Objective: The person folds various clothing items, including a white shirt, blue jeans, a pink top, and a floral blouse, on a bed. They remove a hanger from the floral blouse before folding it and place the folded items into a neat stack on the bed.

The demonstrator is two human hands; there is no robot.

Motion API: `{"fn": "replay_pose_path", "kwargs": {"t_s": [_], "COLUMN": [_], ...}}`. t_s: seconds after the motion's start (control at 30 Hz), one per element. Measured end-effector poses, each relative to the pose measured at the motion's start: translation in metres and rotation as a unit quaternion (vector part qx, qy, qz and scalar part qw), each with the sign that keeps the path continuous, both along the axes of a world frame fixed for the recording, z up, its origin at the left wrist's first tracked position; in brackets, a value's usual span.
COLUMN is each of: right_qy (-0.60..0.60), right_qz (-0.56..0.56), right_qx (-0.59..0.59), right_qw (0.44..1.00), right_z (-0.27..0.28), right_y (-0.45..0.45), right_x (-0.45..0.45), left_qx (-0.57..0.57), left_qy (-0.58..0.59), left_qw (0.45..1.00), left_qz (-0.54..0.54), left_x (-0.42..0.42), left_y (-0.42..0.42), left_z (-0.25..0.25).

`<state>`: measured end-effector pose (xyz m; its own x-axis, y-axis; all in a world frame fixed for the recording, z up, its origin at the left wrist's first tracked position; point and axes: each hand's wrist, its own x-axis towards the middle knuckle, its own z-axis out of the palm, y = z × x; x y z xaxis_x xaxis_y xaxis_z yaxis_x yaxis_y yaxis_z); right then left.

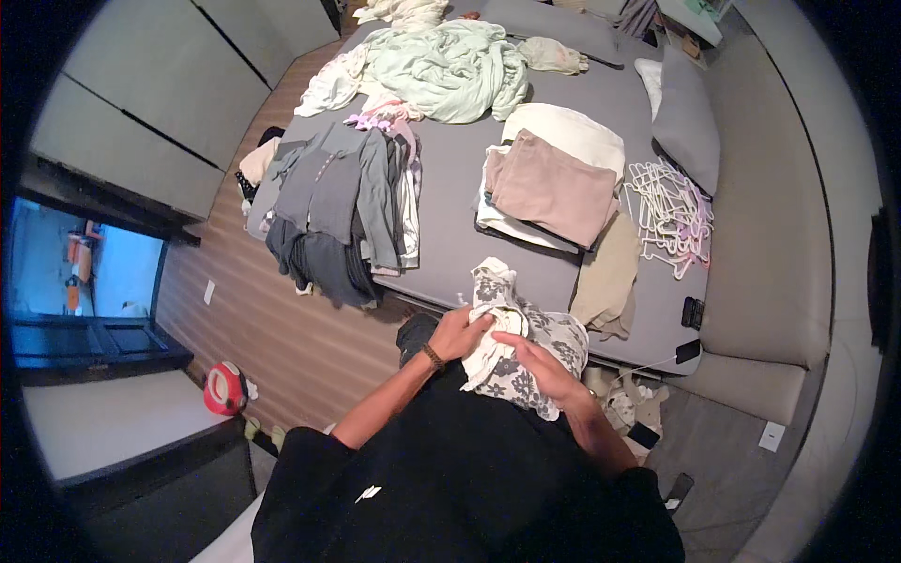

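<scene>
A white garment with a dark floral print (556, 338) lies bunched over my lap at the bed's near edge. My left hand (459, 334) grips its gathered white part, thumb on top. My right hand (545, 369) rests against the same cloth from the right, fingers extended; whether it pinches any fabric is unclear. Beyond my hands, a stack of folded clothes with brown trousers (556, 186) on top sits on the grey mattress (450, 204). A beige garment (609, 271) hangs near the edge, right of the floral cloth.
Grey and dark shirts (331, 190) are laid in a pile on the bed's left. White and purple plastic hangers (669, 211) lie at the right, near a grey pillow (686, 127). A pale green blanket (450, 70) is heaped farther back. A red and white object (227, 388) stands at left.
</scene>
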<state>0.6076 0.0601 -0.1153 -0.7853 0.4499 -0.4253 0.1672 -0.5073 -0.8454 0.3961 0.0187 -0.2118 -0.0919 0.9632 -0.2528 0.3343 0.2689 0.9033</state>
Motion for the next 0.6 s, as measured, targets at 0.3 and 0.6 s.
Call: {"fn": "replay_pose_path", "kwargs": {"t_s": [0.3,0.6], "right_qy": [-0.049,-0.026], "right_qz": [0.032,-0.086], "right_qx": [0.104,0.072], "right_qw": [0.993,0.993], "right_z": [-0.026,-0.074], "right_y": [0.002,-0.010], "right_x": [-0.014,-0.031], "left_qx": [0.188,0.181], "left_qy": [0.276,0.325], "left_qw": [0.932,0.898], "left_qz": [-0.144,-0.236], "left_x": [-0.003,-0.021], "left_y": [-0.014,-0.033], "left_z": [0.061,0.077]}}
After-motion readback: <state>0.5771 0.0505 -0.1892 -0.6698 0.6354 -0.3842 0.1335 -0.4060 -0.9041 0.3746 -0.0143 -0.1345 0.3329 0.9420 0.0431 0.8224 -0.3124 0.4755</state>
